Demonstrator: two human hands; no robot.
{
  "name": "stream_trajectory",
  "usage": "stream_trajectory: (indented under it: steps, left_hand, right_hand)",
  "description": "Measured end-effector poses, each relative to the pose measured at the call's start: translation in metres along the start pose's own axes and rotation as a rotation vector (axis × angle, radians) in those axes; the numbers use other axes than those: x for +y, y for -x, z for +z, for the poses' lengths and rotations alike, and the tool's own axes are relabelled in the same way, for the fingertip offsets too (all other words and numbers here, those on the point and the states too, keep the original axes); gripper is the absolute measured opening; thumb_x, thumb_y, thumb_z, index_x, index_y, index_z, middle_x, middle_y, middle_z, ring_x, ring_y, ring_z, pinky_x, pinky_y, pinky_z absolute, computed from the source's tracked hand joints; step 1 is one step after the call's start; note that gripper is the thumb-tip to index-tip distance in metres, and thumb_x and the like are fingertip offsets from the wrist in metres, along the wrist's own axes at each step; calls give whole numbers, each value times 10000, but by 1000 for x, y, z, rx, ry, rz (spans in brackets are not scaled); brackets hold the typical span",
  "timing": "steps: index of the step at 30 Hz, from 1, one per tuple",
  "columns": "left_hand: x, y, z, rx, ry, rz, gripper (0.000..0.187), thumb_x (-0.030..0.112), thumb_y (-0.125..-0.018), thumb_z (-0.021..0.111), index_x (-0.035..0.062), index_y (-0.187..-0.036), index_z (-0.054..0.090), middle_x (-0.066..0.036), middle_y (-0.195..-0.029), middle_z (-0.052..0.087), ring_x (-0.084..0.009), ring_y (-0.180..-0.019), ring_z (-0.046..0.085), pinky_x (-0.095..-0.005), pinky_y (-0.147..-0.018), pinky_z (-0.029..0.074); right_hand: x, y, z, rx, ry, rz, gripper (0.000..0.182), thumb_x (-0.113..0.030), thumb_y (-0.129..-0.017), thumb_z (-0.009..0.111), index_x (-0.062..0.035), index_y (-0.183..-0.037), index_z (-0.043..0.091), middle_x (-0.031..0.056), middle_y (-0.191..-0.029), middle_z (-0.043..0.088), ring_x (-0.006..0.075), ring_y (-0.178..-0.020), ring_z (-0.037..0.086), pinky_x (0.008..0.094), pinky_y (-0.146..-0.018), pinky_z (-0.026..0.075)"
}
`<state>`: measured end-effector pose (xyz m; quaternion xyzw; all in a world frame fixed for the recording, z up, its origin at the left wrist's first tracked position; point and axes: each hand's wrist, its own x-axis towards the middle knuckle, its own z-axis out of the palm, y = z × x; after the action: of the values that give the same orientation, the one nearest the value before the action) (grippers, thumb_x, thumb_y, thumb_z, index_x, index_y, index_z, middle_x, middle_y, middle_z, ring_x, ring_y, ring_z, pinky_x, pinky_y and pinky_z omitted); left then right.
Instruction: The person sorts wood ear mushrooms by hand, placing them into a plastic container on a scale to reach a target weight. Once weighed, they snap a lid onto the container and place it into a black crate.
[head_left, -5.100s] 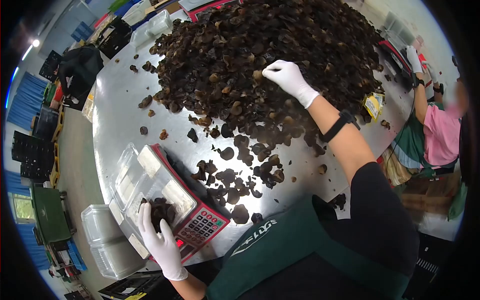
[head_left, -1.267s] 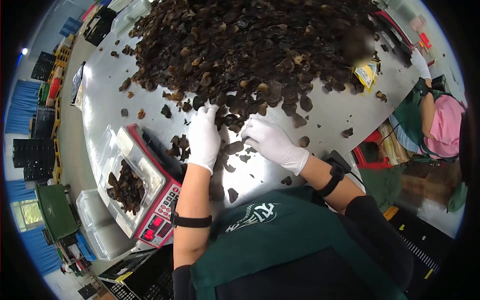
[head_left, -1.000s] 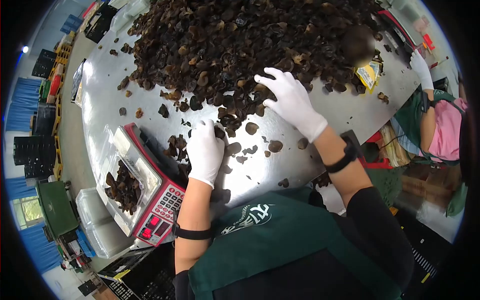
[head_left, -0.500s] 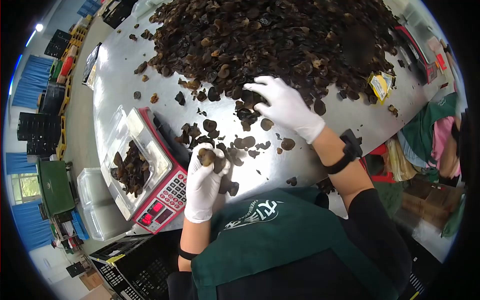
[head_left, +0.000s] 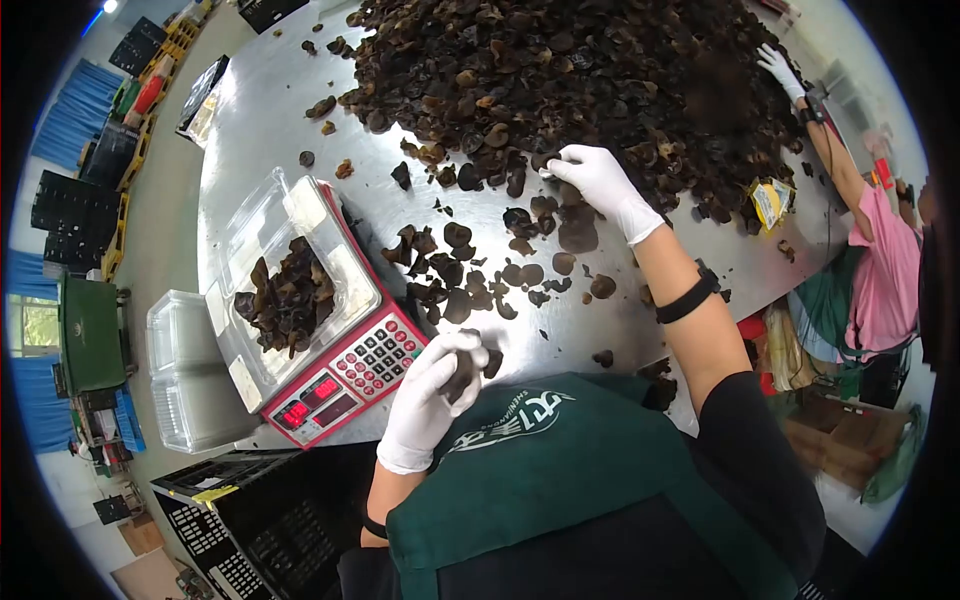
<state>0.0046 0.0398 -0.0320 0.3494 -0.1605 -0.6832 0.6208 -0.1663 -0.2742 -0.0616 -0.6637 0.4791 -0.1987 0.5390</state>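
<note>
White-gloved, the left hand curls a half-closed grip around dark wood ear pieces, the clearest one's long axis running roughly near to far. Left, more lie in a clear plastic container on a red scale, keypad facing near right. Farther, the right hand has its fingertips pinched together at the near edge of the heap on the counter; whether they hold a piece is unclear.

Left hand curled, right arm outstretched
</note>
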Motion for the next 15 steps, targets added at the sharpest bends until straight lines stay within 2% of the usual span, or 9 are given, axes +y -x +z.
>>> stream_trajectory:
  steps: [1,3,4,6,7,9,11,12,15]
  left_hand:
    - [5,4,2,25,-19,3,234,174,-1015,516,24,-1174,602,-100,-1011,597,-109,-617,482,-201,-482,340]
    - [11,11,-5,25,-7,18,184,143,-1025,497,16,-1123,587,-86,-981,586,-100,-589,467,-185,-463,321]
    - [13,15,-7,27,-5,38,169,133,-1026,491,15,-1107,581,-82,-975,584,-98,-582,465,-180,-459,316]
    - [18,21,-9,55,-2,120,169,139,-1018,516,26,-1132,571,-81,-994,595,-100,-612,504,-175,-460,332]
    - [20,25,-9,103,-21,146,185,155,-1013,537,31,-1146,569,-85,-1015,604,-106,-633,525,-172,-460,337]
    - [27,32,-15,136,-56,177,243,194,-990,595,44,-1179,566,-90,-1068,622,-125,-687,575,-161,-451,342]
    - [39,40,-13,177,-105,243,268,194,-966,631,47,-1180,566,-103,-1079,627,-123,-682,586,-155,-428,330]
    - [46,44,-13,200,-144,293,271,185,-960,637,47,-1182,566,-108,-1085,629,-122,-681,589,-154,-422,327]
    - [75,58,-16,293,-271,487,264,114,-956,601,37,-1205,562,-121,-1088,632,-120,-671,581,-183,-488,398]
  right_hand:
    - [-1,5,-2,11,80,-45,244,-246,-912,674,-4,-915,705,76,-708,654,125,-659,598,300,-648,475]
    - [2,15,-3,39,243,-174,229,-231,-888,669,-17,-960,706,94,-753,675,147,-679,611,309,-669,481]
    - [-4,27,-3,38,327,-180,223,-218,-871,649,-31,-977,709,119,-822,697,204,-759,666,334,-721,505]
    - [-1,39,7,53,382,-287,218,-215,-868,628,-40,-969,712,135,-905,712,274,-842,686,371,-775,526]
    - [3,39,12,61,546,-369,212,-218,-879,609,-61,-975,713,134,-975,703,317,-898,679,415,-810,533]
    - [0,45,31,61,741,-434,243,-203,-851,667,-114,-1075,694,107,-985,671,316,-874,680,412,-776,545]
    - [-4,48,50,24,859,-517,370,-194,-802,722,-149,-1163,657,96,-1001,645,316,-841,679,416,-736,554]
    - [3,44,59,37,863,-653,351,-152,-806,693,-142,-1155,659,113,-967,627,327,-790,674,436,-693,551]
    - [19,30,84,29,1017,-604,219,-84,-831,616,-128,-1040,664,135,-896,592,344,-732,667,460,-634,540]
